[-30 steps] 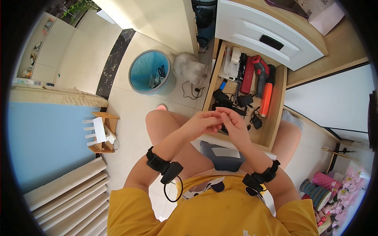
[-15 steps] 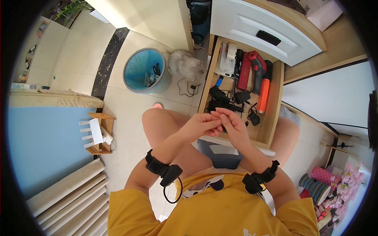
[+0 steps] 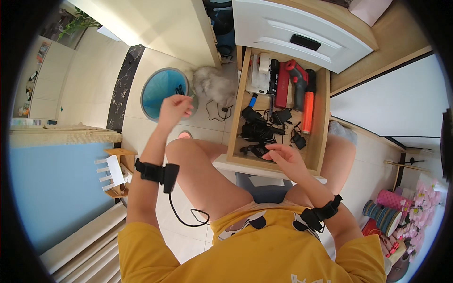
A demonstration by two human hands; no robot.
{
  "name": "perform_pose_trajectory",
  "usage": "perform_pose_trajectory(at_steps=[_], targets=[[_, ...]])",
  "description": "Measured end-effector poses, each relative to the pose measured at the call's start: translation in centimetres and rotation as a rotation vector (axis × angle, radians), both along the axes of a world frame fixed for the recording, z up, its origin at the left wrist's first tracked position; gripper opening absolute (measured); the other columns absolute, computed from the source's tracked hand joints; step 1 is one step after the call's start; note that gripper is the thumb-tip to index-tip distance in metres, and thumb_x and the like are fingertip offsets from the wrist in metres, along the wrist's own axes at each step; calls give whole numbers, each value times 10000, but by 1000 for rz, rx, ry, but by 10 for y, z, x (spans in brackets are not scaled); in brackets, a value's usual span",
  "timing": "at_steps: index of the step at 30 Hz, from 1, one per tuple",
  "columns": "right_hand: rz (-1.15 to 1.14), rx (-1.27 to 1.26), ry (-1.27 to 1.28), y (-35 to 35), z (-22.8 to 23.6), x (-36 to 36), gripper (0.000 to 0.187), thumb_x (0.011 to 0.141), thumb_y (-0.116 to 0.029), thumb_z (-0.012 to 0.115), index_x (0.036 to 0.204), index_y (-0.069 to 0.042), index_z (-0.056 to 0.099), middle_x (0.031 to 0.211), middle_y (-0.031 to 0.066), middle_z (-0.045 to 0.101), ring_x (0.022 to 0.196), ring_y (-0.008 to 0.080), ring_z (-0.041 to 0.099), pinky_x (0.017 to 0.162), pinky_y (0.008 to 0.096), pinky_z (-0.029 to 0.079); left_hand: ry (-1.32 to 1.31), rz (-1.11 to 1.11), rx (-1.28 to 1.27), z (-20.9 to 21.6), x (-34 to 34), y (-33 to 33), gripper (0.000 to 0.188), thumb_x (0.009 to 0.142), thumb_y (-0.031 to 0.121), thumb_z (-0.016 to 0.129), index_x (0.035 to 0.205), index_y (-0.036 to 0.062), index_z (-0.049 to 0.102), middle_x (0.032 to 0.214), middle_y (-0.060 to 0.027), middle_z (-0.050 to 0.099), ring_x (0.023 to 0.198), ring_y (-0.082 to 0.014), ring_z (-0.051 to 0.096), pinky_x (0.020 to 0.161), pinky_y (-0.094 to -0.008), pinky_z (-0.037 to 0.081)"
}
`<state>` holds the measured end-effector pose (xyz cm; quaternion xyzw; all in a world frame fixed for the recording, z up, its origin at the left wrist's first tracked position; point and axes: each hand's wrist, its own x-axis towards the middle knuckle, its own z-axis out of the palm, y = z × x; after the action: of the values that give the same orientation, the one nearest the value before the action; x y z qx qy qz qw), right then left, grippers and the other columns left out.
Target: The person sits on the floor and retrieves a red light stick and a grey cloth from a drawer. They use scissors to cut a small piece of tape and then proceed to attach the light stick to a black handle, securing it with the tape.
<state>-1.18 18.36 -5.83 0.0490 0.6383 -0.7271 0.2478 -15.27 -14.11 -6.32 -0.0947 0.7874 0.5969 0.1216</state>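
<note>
My left hand [image 3: 175, 112] is over the near edge of a round bin [image 3: 144, 96] with a blue liner. Its fingers are curled together, and whatever they may hold is too small or hidden to make out. Over the front of an open wooden drawer [image 3: 321, 127], my right hand [image 3: 285, 158] has its fingers extended, close to a black cable bundle [image 3: 257, 150]. Black power adapters [image 3: 255, 131] and tangled leads fill the drawer's near left part. Behind them lie a red box [image 3: 282, 85], a red and grey pistol-shaped tool [image 3: 297, 80] and an orange and black stick-shaped tool [image 3: 308, 106].
A fluffy grey-white cat [image 3: 212, 85] lies between bin and drawer, with a black cable [image 3: 219, 113] on the floor beside it. Another white drawer front [image 3: 302, 33] stands above the open drawer. A white router [image 3: 114, 170] sits on a wooden shelf at left.
My hands were together above the drawer's front edge. The left has swung left to the bin; the right has stayed near the drawer front and its fingers have spread.
</note>
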Motion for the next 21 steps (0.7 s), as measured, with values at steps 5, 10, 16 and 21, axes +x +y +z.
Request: perform_pose_trajectory(at_steps=[5,10,16,21], targets=[[-79,50,-58,33,-10,15,280,867,-166,496,1102,-16,501,899,74,598,864,118,558,767,232,435,-43,118,-241,-25,-47,-45,224,775,113,552,929,-46,582,706,-80,601,522,-114,561,495,-210,469],[-130,25,-65,40,-3,5,296,858,-156,513,1102,11,494,900,85,597,852,127,562,758,232,434,79,262,-607,-74,-65,-97,448,762,222,586,1105,-54,502,755,-114,611,560,-165,612,486,-257,471],[-154,31,-9,40,3,-4,280,858,-176,514,1086,-13,516,865,57,602,823,101,557,736,222,430,-139,216,-502,-50,-63,-76,396,796,287,573,1051,-15,544,791,-94,608,544,-145,583,515,-245,452],[-96,82,14,48,-10,-2,235,849,-162,529,1021,-3,554,805,28,596,750,78,549,688,200,427,155,-117,-297,-46,-9,-30,295,814,224,549,1030,22,559,877,-72,596,711,-117,566,618,-251,445]])
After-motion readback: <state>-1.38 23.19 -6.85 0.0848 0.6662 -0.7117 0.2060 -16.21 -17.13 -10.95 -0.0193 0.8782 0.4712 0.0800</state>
